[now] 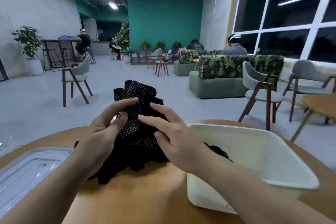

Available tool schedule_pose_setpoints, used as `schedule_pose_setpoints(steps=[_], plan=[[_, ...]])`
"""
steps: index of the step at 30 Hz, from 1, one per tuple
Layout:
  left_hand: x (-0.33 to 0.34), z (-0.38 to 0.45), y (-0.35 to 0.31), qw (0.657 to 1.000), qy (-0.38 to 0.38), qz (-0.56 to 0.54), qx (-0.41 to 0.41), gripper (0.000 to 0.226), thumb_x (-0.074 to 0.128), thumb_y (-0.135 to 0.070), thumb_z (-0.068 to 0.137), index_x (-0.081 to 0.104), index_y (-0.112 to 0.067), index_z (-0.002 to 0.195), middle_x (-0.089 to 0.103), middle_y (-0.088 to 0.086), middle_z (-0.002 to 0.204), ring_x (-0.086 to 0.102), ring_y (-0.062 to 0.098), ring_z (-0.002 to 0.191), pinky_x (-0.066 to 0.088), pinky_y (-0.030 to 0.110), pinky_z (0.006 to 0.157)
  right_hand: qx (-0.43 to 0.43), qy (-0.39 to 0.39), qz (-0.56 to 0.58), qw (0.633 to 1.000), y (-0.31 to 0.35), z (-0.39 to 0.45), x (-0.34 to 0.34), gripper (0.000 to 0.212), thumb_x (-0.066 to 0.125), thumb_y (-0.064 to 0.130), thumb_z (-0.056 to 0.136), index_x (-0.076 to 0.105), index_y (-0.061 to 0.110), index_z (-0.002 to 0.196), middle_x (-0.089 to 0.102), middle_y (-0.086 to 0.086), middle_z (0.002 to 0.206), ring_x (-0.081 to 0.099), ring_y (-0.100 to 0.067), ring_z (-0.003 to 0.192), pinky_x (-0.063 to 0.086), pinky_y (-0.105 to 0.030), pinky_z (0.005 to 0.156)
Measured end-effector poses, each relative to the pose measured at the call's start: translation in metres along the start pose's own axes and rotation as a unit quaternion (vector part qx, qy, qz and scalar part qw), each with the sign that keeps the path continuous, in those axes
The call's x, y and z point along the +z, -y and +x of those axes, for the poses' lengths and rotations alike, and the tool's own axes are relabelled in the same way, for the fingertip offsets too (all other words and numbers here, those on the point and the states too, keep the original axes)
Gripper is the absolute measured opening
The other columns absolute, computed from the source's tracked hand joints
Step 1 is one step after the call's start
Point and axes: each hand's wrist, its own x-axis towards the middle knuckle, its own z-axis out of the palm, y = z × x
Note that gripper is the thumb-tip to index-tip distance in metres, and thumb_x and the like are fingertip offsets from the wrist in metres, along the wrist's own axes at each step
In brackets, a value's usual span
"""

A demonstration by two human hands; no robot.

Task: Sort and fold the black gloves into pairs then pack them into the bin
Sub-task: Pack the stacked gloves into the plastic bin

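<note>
A bundle of black gloves with white dots (138, 129) is lifted above the round wooden table (127, 192), its lower part trailing onto the tabletop. My left hand (107, 129) grips the bundle from the left, thumb and fingers pinching the fabric. My right hand (174, 132) holds it from the right with fingers spread over the cloth. To the right stands the white bin (269, 160), and a dark glove (220, 152) lies inside it near the left wall, partly hidden by my right wrist.
A clear plastic lid (27, 171) lies on the table at the left. Chairs (76, 80), green sofas (218, 82) and another wooden table (320, 103) stand beyond the table. Several people sit in the background.
</note>
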Motion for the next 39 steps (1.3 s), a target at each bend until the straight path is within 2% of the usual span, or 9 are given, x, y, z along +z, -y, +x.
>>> schedule_pose_setpoints(steps=[3, 7, 14, 18, 21, 25, 27, 33, 39], plan=[[0.042, 0.025, 0.001, 0.998, 0.046, -0.032, -0.024, 0.039, 0.038, -0.009, 0.097, 0.071, -0.028, 0.089, 0.07, 0.002, 0.095, 0.067, 0.018, 0.087, 0.055, 0.024, 0.067, 0.031, -0.026, -0.033, 0.999, -0.015, -0.017, -0.04, 0.049, 0.038, 0.018, 0.092, 0.048, 0.036, 0.136, 0.027, 0.007, 0.151, 0.02, -0.007, 0.141, 0.016, -0.019, 0.116], [0.103, 0.049, 0.012, 0.988, 0.114, -0.077, -0.069, 0.032, 0.038, -0.013, 0.098, 0.066, -0.027, 0.092, 0.066, 0.004, 0.087, 0.062, 0.02, 0.077, 0.054, 0.032, 0.063, 0.095, -0.047, -0.076, 0.991, -0.035, -0.046, -0.09, 0.048, 0.037, 0.02, 0.092, 0.048, 0.041, 0.134, 0.029, 0.011, 0.15, 0.022, -0.004, 0.139, 0.017, -0.018, 0.114], [0.195, 0.063, 0.032, 0.955, 0.213, -0.119, -0.168, 0.019, 0.036, -0.018, 0.101, 0.055, -0.019, 0.098, 0.057, -0.001, 0.054, 0.049, 0.004, 0.035, 0.039, 0.015, 0.036, 0.205, -0.014, -0.116, 0.972, -0.062, -0.1, -0.158, 0.044, 0.039, 0.012, 0.101, 0.048, 0.041, 0.133, 0.027, 0.023, 0.143, 0.023, 0.025, 0.117, 0.016, 0.007, 0.092], [0.226, 0.063, 0.058, 0.932, 0.212, -0.17, -0.239, 0.023, 0.04, -0.023, 0.1, 0.062, -0.028, 0.094, 0.069, 0.009, 0.091, 0.064, 0.022, 0.072, 0.052, 0.035, 0.061, 0.242, 0.018, -0.142, 0.96, -0.083, -0.119, -0.175, 0.043, 0.039, 0.017, 0.102, 0.048, 0.046, 0.132, 0.029, 0.021, 0.146, 0.026, 0.009, 0.13, 0.019, -0.006, 0.106], [0.241, 0.059, 0.076, 0.917, 0.214, -0.175, -0.286, 0.022, 0.038, -0.024, 0.101, 0.059, -0.029, 0.096, 0.069, 0.006, 0.09, 0.063, 0.023, 0.076, 0.048, 0.036, 0.065, 0.251, 0.056, -0.188, 0.948, -0.097, -0.128, -0.183, 0.042, 0.039, 0.022, 0.101, 0.047, 0.049, 0.133, 0.031, 0.022, 0.146, 0.024, 0.006, 0.133, 0.02, -0.017, 0.112], [0.253, 0.056, 0.092, 0.902, 0.207, -0.176, -0.336, 0.031, 0.036, -0.022, 0.101, 0.061, -0.032, 0.085, 0.067, 0.005, 0.085, 0.06, 0.019, 0.066, 0.043, 0.029, 0.056, 0.274, 0.109, -0.169, 0.94, -0.108, -0.13, -0.189, 0.041, 0.038, 0.023, 0.102, 0.046, 0.048, 0.133, 0.03, 0.022, 0.146, 0.024, 0.007, 0.129, 0.011, 0.006, 0.095], [0.258, 0.056, 0.098, 0.901, 0.187, -0.177, -0.349, 0.032, 0.036, -0.017, 0.099, 0.06, -0.03, 0.082, 0.065, 0.006, 0.081, 0.057, 0.019, 0.063, 0.04, 0.028, 0.054, 0.284, 0.125, -0.16, 0.937, -0.11, -0.128, -0.189, 0.04, 0.037, 0.026, 0.103, 0.045, 0.049, 0.134, 0.029, 0.022, 0.146, 0.026, 0.006, 0.127, 0.013, 0.008, 0.089], [0.264, 0.055, 0.116, 0.901, 0.172, -0.167, -0.361, 0.027, 0.034, -0.012, 0.097, 0.054, -0.027, 0.085, 0.061, 0.009, 0.076, 0.053, 0.023, 0.061, 0.037, 0.031, 0.054, 0.265, 0.189, -0.203, 0.924, -0.119, -0.124, -0.191, 0.042, 0.044, 0.048, 0.096, 0.039, 0.052, 0.137, 0.024, 0.02, 0.149, 0.027, 0.001, 0.132, 0.024, -0.018, 0.107], [0.266, 0.05, 0.133, 0.892, 0.165, -0.152, -0.393, 0.027, 0.034, -0.008, 0.095, 0.052, -0.026, 0.084, 0.058, 0.01, 0.074, 0.052, 0.023, 0.059, 0.035, 0.028, 0.051, 0.244, 0.279, -0.248, 0.895, -0.127, -0.125, -0.187, 0.059, 0.052, 0.056, 0.088, 0.027, 0.053, 0.142, 0.015, 0.013, 0.151, 0.023, -0.009, 0.136, 0.032, -0.03, 0.11]])
